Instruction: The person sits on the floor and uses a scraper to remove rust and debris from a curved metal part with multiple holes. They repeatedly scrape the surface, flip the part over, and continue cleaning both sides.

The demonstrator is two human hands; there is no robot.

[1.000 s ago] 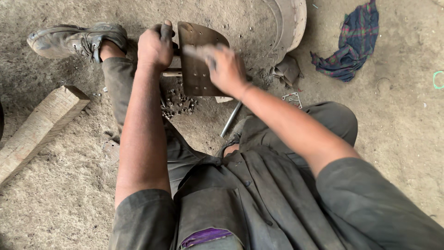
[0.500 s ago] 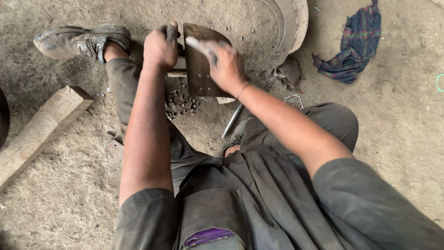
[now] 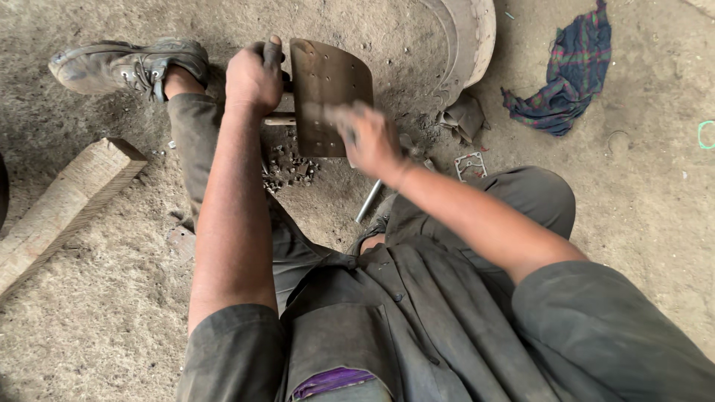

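Note:
A curved brown metal plate point(image 3: 328, 74) with several small holes stands on edge on the dirt floor in front of me. My left hand point(image 3: 253, 74) is closed around the plate's left edge and holds it upright. My right hand point(image 3: 372, 141) is blurred with motion, fingers curled, over the plate's lower right part. Whether it holds anything is hidden by the blur. A short pale wooden stub point(image 3: 279, 119) sticks out beside the plate under my left hand.
A pile of small metal bits point(image 3: 290, 165) lies below the plate, with a thin metal rod point(image 3: 370, 199) and a flat gasket point(image 3: 469, 165) nearby. A round drum point(image 3: 469, 37), a checked cloth point(image 3: 573, 67), a wooden block point(image 3: 67, 201) and my shoe point(image 3: 126, 63) surround me.
My right hand has swept from the plate's upper face down to its lower right corner. The left hand has kept its grip on the plate.

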